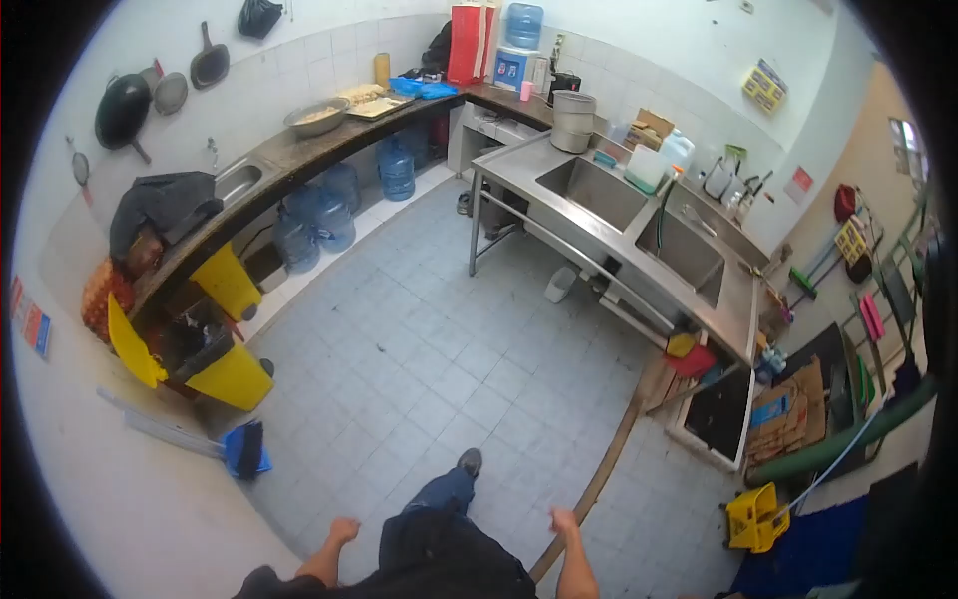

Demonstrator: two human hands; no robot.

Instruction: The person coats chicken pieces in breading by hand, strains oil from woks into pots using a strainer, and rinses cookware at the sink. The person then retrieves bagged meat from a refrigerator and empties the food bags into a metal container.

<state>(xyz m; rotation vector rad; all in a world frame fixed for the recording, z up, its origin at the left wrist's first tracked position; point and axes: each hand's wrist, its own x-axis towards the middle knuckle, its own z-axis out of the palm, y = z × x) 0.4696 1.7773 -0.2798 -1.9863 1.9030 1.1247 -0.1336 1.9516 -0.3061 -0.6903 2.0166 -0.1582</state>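
My left hand (344, 529) hangs low beside my dark shirt (439, 554), its fingers curled in, with nothing seen in it. On the other side of my body, my right hand (563, 519) is also loosely closed over the tiled floor (439, 349), and no object shows in it. Neither hand touches anything. One shoe (470, 460) is visible ahead of my body, below a leg in blue jeans. Close to my right hand in the view runs a brown strip (609, 459) along the floor.
A steel double sink (594, 195) stands ahead right. A dark counter (299, 165) curves along the left wall, with water jugs (396, 170) beneath. Yellow bins (230, 374) and a blue dustpan (245, 449) are left; a yellow mop bucket (755, 519) is right.
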